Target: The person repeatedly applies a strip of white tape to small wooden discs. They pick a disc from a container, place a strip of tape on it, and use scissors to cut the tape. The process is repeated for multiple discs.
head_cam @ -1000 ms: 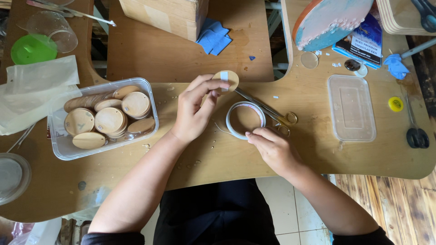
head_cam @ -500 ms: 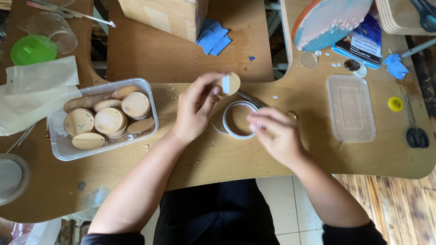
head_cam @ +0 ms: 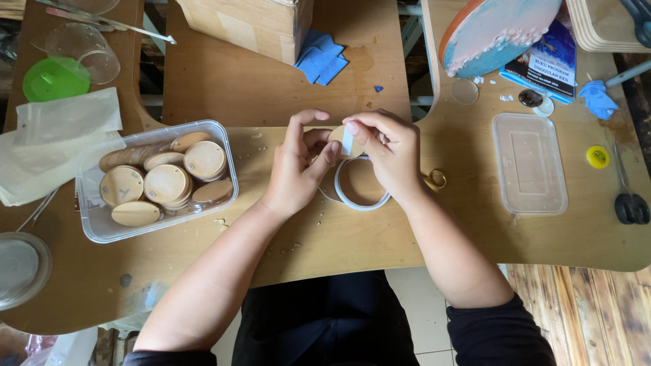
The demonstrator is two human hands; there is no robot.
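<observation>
Pale plywood worktop [head_cam: 203,285] with rounded cut-outs, the near edge curving above a dark lap and a strip of tiled and planked floor. At centre, left hand [head_cam: 298,166] and right hand [head_cam: 386,152] brought together, fingertips of both pinching a small round wooden disc [head_cam: 337,135] with a short white strip [head_cam: 347,140] on its face, held just above a white tape roll [head_cam: 361,190] lying flat on the top. Open bare wood near the hands toward the near edge and to the right, as far as a clear rectangular plastic lid [head_cam: 530,163]. To the left, close to the left forearm, a clear plastic tub [head_cam: 157,179] packed with more round wooden discs, leaving little room on that side. Farther left, folded translucent bags [head_cam: 57,146], a green plastic lid [head_cam: 54,78] and a clear cup [head_cam: 81,44]. At the far edge, a cardboard box [head_cam: 247,24] cut off by the frame, and crumpled blue paper [head_cam: 322,57]. Far right, a blue-painted round board [head_cam: 502,30] partly out of view, a yellow cap [head_cam: 597,156], black-handled scissors [head_cam: 630,203]. Gold scissor loop [head_cam: 436,179] showing beside the right wrist, blades hidden under the hand. Most of the disc covered by fingers; underside not visible.
</observation>
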